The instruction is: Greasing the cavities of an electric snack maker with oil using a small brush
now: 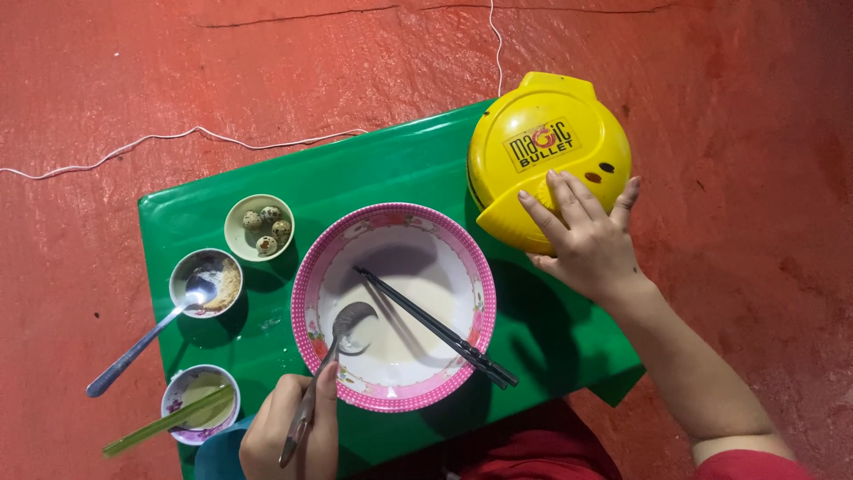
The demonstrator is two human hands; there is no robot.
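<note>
- Red floor (133,71) beneath; green table (391,169) bearing all items
- Left hand (289,436) closed round metal spoon (330,360); spoon bowl dipped in white batter inside pink-rimmed bowl (306,293); black chopsticks (435,329) across its rim
- Right hand (586,240) spread flat, fingers open, on yellow lidded appliance (546,151); gripping nothing

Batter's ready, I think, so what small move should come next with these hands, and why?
Probably lift the yellow cooker's lid: the right hand already rests on its front edge, while the left hand holds a spoon in the batter bowl.

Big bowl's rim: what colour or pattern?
Pink checked band on the bowl, white inside; head view.
</note>
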